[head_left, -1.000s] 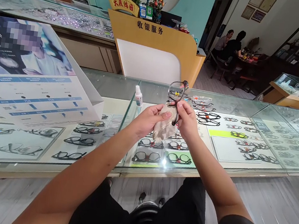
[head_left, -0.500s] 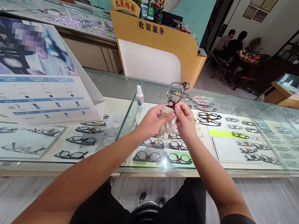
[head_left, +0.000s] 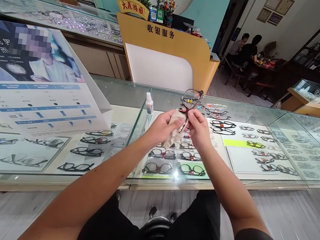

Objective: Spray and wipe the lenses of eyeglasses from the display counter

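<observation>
My left hand [head_left: 163, 128] is closed on a pale, crumpled cloth [head_left: 172, 138], its thumb pressing the fabric from above. Part of a pair of glasses [head_left: 190, 105] is tucked into the cloth, and one dark-rimmed lens stands up above both hands. Close beside, my right hand [head_left: 198, 128] pinches the dark frame of the same glasses near its middle. The other lens is mostly hidden by the cloth and fingers. A small white spray bottle [head_left: 149, 103] stands upright on the glass counter, left of and beyond my hands.
Below my hands is a glass display counter [head_left: 137, 180] with several rows of glasses inside. A large printed sign [head_left: 44, 101] stands on its left part. Beyond it is a wooden cashier desk [head_left: 164, 42]. Two people [head_left: 247, 51] sit at a table in the back right.
The glasses have turned slightly in my hands, the raised lens now tilting more to the right. The cloth has shifted a little left and hangs differently.
</observation>
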Available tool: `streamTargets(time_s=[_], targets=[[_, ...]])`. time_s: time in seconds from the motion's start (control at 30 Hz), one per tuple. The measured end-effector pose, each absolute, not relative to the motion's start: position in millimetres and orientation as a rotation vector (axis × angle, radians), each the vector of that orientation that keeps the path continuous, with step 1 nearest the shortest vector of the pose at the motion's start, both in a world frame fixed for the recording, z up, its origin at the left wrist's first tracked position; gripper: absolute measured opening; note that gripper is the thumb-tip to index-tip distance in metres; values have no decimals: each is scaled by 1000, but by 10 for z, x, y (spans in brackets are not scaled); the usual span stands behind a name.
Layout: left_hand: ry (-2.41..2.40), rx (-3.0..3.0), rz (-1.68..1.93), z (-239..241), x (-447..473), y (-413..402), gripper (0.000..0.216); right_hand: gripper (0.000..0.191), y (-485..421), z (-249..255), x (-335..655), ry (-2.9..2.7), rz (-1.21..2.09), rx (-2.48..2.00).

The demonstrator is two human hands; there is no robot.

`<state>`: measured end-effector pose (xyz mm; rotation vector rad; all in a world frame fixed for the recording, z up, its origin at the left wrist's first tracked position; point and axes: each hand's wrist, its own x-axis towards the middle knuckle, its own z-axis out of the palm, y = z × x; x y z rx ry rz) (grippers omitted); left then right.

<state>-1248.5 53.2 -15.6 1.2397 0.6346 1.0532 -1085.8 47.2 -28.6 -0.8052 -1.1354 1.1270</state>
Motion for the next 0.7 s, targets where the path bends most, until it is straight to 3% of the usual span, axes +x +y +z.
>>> streamTargets(time_s=[0.7], targets=[[694,1220,1109,-166,-12486,540,68,40,477,-294,-10857,-1131,1173,-731]])
